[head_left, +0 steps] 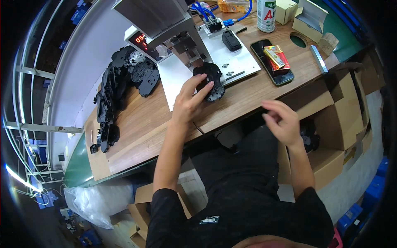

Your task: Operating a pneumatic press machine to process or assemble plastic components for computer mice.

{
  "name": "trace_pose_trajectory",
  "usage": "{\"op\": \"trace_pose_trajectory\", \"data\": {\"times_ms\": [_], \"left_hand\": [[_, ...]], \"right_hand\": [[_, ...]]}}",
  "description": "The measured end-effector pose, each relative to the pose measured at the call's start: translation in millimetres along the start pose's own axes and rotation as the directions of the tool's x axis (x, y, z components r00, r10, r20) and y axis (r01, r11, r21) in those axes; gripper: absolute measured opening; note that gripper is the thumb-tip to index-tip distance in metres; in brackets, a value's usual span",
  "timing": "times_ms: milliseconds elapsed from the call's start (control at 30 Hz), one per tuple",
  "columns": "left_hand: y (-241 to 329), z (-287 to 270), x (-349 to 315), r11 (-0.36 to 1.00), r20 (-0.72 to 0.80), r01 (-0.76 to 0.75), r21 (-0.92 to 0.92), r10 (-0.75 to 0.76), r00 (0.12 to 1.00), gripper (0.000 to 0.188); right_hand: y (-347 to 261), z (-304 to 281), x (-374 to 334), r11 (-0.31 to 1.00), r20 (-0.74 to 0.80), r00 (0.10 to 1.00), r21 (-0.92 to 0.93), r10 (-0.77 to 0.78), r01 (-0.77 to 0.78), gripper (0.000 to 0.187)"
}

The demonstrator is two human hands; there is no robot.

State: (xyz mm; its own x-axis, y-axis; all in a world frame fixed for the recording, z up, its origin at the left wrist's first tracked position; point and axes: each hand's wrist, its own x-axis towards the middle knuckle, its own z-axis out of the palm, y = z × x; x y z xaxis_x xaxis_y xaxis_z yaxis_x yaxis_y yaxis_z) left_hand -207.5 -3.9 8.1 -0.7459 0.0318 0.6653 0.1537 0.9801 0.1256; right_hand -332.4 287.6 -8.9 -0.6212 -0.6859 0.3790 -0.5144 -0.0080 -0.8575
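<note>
Head view, table: brown wooden table [138,126], bent by the lens.
Machine: big gray machine [153,18] stood on a white plate [168,84].
Pile: black plastic pieces [111,87] lay left of it (quite a jumble!).
Left hand: the left hand [188,101] was part open, thumb and finger holding the black part.
Right hand: the right hand [285,124] was half curled, looked empty, near the table edge.
Black part: the black part [216,82] sat under the machine's tip.

Beneath the press head [193,56], a black plastic part [216,78] is held by the left hand [187,105]; the right hand [285,123] is raised near the front edge of the bench [233,101]. Black parts [111,89] are heaped leftward, and a red box [283,55] is laid on a phone [259,50].
</note>
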Motion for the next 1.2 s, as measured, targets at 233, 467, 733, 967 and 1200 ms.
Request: {"op": "trace_pose_trajectory", "data": {"times_ms": [233, 467, 733, 967, 1200], "left_hand": [[-0.3, 0.1, -5.3, 0.999, -0.002, 0.020, 0.032, -0.020, 1.000, 0.055], [-43.0, -28.3, -29.8, 0.991, -0.020, -0.108, 0.078, 0.110, 0.994, 0.044], [-138.8, -61.0, -90.6, 0.549, -0.326, 0.735, 0.399, -0.664, 0.673, 0.063], [-123.0, -77.6, -102.4, 0.677, -0.294, 0.718, 0.161, -0.661, 0.690, 0.040], [-26.5, -101.4, -86.4, 0.901, 0.137, 0.434, 0.005, -0.431, 0.892, 0.026]], "right_hand": [[-28.6, 71.8, 88.2, 0.827, 0.189, 0.879, -0.298, -0.438, 0.476, 0.045], [-20.6, 86.0, 94.6, 0.766, 0.258, 0.913, -0.498, -0.317, 0.407, 0.035], [-26.5, 86.5, 97.2, 0.764, 0.266, 0.912, -0.499, -0.314, 0.408, 0.041], [-32.2, 82.3, 95.9, 0.776, 0.293, 0.922, -0.508, -0.253, 0.374, 0.041], [-23.8, 83.2, 96.8, 0.782, 0.266, 0.920, -0.488, -0.289, 0.387, 0.042]]}}
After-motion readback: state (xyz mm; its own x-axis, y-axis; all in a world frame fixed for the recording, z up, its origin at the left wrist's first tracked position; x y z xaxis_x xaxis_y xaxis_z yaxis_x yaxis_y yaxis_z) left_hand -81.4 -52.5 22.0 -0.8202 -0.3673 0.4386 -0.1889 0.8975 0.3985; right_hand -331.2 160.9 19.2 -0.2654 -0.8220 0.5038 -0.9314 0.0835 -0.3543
